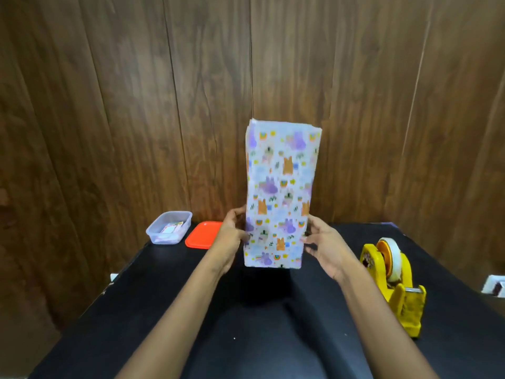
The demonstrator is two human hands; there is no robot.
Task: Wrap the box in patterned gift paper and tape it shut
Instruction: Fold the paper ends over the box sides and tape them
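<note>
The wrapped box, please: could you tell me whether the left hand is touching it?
Touching. The head view shows the left hand gripping the left edge of the wrapped box, with no gap between them.

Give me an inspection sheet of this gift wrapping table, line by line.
Surface: black table, a few pale specks.
Job's things: box held upright, patterned paper over every face shown; yellow tape dispenser, roll loaded, at the right.
Clutter: clear tub, open, with colourful paper bits inside, far left; red lid beside it.
Grippers: left hand grips the box's left side, right hand its right side, both low down.
Cables: nothing seen.
Surroundings: dark wood-panelled wall behind.
</note>
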